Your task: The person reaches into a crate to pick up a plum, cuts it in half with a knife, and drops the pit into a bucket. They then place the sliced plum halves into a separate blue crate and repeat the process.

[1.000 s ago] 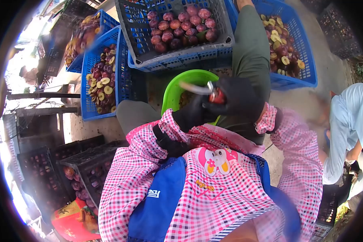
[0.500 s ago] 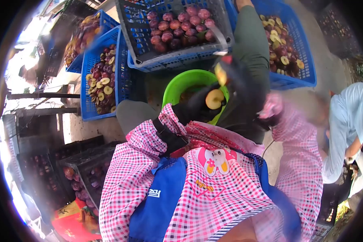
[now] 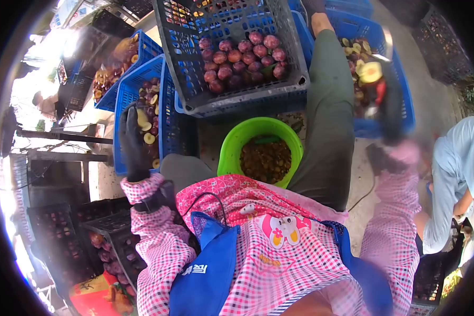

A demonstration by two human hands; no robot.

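My left hand (image 3: 133, 145), in a black glove, reaches over the left blue crate (image 3: 162, 100) of halved plums with its fingers stretched out. A pale cut plum half (image 3: 143, 118) shows right beside its fingertips. My right hand (image 3: 391, 108), also black-gloved and smeared by motion, is over the right blue crate (image 3: 404, 68). With it are a blurred red-handled tool (image 3: 379, 90) and a yellow-fleshed plum half (image 3: 371, 72). Between my knees stands a bright green bucket (image 3: 227, 152) with a brown mass of pits or scraps (image 3: 266, 160) inside.
Ahead, a black crate (image 3: 176, 63) with whole purple plums (image 3: 242, 63) rests on a blue one. Another blue crate (image 3: 152, 50) is at the far left. Dark crates (image 3: 110, 224) of plums stand at lower left. A person in light blue (image 3: 453, 174) bends at the right.
Both hands have moved apart from above the bucket, the left to the left crate, the right to the right crate. The bucket's contents now show. My view has shifted slightly.
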